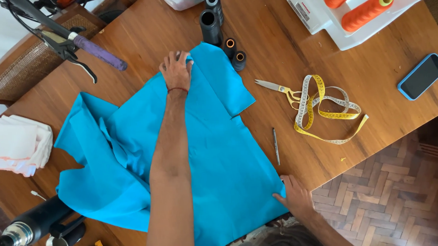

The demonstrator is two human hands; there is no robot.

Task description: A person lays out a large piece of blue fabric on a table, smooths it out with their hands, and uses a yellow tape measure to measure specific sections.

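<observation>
Head view, looking down on a wooden table. A sheet of turquoise fabric lies spread across the near half of the table, partly flat and partly rumpled in folds. The left hand is stretched out to the cloth's far corner, palm down, fingers curled over the edge and pressing or pinching it; whether it truly grips the cloth cannot be told. The right hand rests close to the body at the near right corner, fingers flat and unclenched on the fabric's edge at the table's rim.

The cloth thus lies between the two hands, its long axis running from the near hand, away and leftward, to the far hand. The rumpled portion lies left of the outstretched forearm; the smooth portion lies right of it, nearer the right hand.

Just beyond the left hand stand black thread spools. Right of that hand lie scissors and a coiled yellow measuring tape; a thin pen-like tool lies just off the cloth's right edge, beyond the right hand. A sewing machine with orange thread cones sits at the far right.
</observation>
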